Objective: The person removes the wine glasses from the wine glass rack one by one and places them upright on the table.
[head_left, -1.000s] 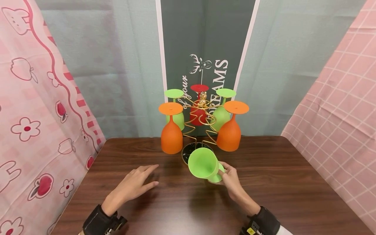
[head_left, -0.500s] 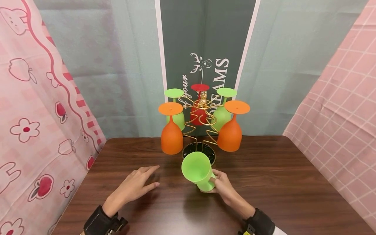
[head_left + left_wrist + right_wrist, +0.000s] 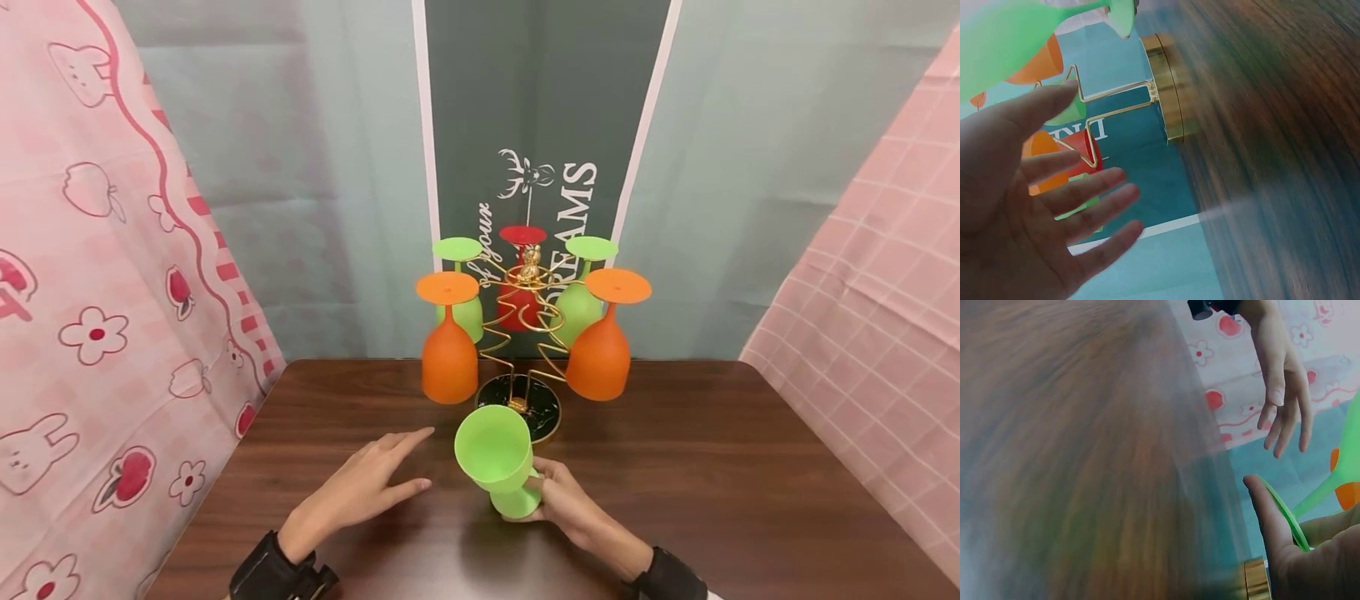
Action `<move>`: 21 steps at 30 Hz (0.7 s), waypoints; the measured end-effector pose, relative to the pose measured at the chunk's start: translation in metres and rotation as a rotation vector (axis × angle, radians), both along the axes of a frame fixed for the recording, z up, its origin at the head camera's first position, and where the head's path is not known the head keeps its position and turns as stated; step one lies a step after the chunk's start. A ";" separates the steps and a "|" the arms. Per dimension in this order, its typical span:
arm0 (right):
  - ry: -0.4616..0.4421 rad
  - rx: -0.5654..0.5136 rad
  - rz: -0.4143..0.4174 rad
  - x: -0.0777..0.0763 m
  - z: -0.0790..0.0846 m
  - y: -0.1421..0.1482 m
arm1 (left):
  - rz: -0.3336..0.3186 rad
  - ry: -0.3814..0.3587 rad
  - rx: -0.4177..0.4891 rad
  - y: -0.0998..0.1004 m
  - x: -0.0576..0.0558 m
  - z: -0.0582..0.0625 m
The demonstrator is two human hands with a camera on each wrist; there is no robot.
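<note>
A light green plastic goblet (image 3: 492,450) is held above the table, its mouth tilted toward the head camera. My right hand (image 3: 570,507) grips it low, at the stem and foot; in the right wrist view the fingers lie along the foot (image 3: 1284,514). To the goblet's left, my left hand (image 3: 356,487) hovers with fingers extended, touching nothing. Behind stands a gold wire rack with a round black base (image 3: 546,412). Upside down on it hang two orange goblets (image 3: 450,367), two green goblets (image 3: 577,315) and a red goblet (image 3: 522,236).
The dark wooden table (image 3: 705,467) runs back to a grey-green curtain (image 3: 345,208) with lettering. Pink patterned cloth (image 3: 112,333) hangs at the left, pink checked cloth (image 3: 870,308) at the right. A gold animal figure (image 3: 530,265) tops the rack.
My right hand has drawn the green goblet toward me and a little left, away from the rack, tipping it more upright. The left hand stays nearly where it was; the head view shifted slightly.
</note>
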State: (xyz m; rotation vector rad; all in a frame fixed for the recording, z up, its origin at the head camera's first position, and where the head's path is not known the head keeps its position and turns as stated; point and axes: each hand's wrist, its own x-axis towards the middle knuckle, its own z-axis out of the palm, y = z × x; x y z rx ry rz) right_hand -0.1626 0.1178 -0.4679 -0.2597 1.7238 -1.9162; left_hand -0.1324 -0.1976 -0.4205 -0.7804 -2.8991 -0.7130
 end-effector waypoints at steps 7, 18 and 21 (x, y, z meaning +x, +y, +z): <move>-0.035 -0.051 0.049 0.005 -0.002 -0.010 | -0.017 -0.011 0.111 0.010 0.004 0.003; -0.117 -0.133 0.079 0.013 -0.003 -0.024 | -0.166 -0.093 0.386 0.027 0.011 0.005; -0.130 -0.146 0.092 0.015 -0.002 -0.027 | -0.163 -0.054 0.401 0.031 0.013 0.004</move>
